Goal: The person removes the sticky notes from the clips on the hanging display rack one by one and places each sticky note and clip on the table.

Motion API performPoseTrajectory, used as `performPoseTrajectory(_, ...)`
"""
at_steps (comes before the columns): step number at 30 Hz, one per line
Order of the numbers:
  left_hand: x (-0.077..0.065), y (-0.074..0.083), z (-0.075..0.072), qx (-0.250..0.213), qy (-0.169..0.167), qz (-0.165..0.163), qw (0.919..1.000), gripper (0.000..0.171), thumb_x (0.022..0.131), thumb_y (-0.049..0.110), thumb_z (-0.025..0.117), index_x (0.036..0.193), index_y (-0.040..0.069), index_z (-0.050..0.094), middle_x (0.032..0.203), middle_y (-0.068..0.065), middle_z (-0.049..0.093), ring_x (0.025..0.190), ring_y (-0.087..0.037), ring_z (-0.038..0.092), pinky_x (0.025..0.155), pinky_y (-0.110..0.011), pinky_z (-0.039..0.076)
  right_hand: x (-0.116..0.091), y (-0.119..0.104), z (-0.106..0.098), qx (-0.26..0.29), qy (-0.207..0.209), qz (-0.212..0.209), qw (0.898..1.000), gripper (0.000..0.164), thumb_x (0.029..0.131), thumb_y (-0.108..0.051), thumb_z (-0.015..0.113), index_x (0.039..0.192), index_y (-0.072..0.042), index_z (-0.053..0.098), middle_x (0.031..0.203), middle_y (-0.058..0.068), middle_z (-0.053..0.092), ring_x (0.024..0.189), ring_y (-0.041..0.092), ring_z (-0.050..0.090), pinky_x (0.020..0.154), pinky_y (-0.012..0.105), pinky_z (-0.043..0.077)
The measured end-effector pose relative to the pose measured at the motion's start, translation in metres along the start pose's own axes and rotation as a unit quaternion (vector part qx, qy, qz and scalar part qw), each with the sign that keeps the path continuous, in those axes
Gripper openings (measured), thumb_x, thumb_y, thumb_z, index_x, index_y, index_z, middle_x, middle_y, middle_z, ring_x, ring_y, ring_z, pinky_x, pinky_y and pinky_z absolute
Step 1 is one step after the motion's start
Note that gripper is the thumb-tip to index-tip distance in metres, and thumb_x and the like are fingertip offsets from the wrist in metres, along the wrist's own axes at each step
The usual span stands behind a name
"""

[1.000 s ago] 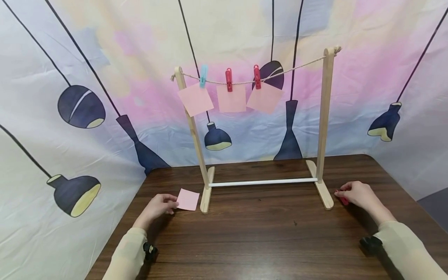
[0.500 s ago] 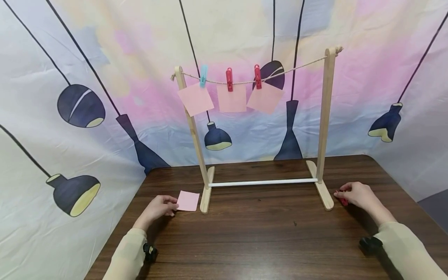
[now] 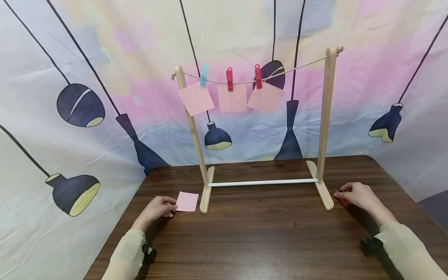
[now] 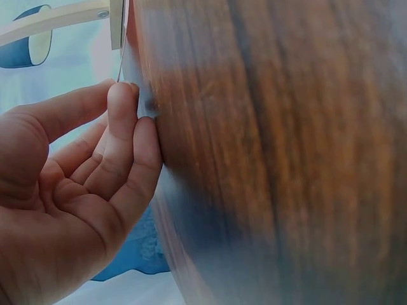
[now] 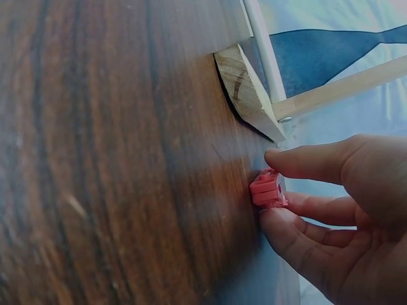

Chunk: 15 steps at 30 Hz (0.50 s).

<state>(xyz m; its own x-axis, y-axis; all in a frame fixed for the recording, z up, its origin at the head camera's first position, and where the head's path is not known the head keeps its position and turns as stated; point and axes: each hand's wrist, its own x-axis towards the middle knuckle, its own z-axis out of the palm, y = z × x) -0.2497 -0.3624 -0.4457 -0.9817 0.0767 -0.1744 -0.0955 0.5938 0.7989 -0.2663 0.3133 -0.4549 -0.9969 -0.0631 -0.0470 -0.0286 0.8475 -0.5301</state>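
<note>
At the table's left side my left hand (image 3: 159,210) pinches the edge of a pink square paper note (image 3: 187,202) between thumb and fingertips. The left wrist view shows that note edge-on as a thin line. Over on the right, my right hand (image 3: 357,195) has its thumb and fingers around a red clothespin (image 5: 268,189) lying on the table. A rope (image 3: 297,68) spans a wooden stand (image 3: 324,116). Three more pink notes hang from it, held by a light blue clothespin (image 3: 203,76) and two red clothespins, the middle one (image 3: 229,79) and the right one (image 3: 258,76).
The stand's two wooden feet, left (image 3: 206,198) and right (image 3: 322,190), rest on the dark brown table (image 3: 259,237). A white rod (image 3: 262,182) joins them low down. Behind hangs a cloth backdrop (image 3: 150,77) printed with lamps.
My left hand and its pink note have shifted very slightly toward me and to the left. The right hand stays almost still at the red clothespin.
</note>
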Motion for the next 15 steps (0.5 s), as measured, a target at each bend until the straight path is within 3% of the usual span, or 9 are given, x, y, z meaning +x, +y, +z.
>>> performPoseTrajectory(7,-0.0009,0.0003,0.0001,0.006,0.01,-0.004,0.9999,0.03,0.094,0.006,0.067,0.115,-0.014,0.064,0.086,-0.01,0.07,0.066,-0.018,0.065,0.066,-0.03,0.057,0.0,0.0011,0.0,-0.001,0.002,0.0,1.0,0.05,0.094,-0.034,0.069,0.108,0.014,0.064,0.079,0.008,0.067,0.071,0.021,0.06,0.065,0.038,0.049)
performPoseTrajectory(15,-0.0014,0.004,0.0023,0.045,0.027,-0.015,0.9985,0.027,0.093,0.007,0.069,0.111,-0.012,0.066,0.08,-0.008,0.068,0.063,-0.017,0.063,0.062,-0.031,0.056,0.0005,-0.0006,-0.0006,0.003,-0.003,0.006,1.0,0.051,0.094,-0.035,0.069,0.109,0.013,0.064,0.077,0.007,0.066,0.071,0.021,0.06,0.065,0.038,0.048)
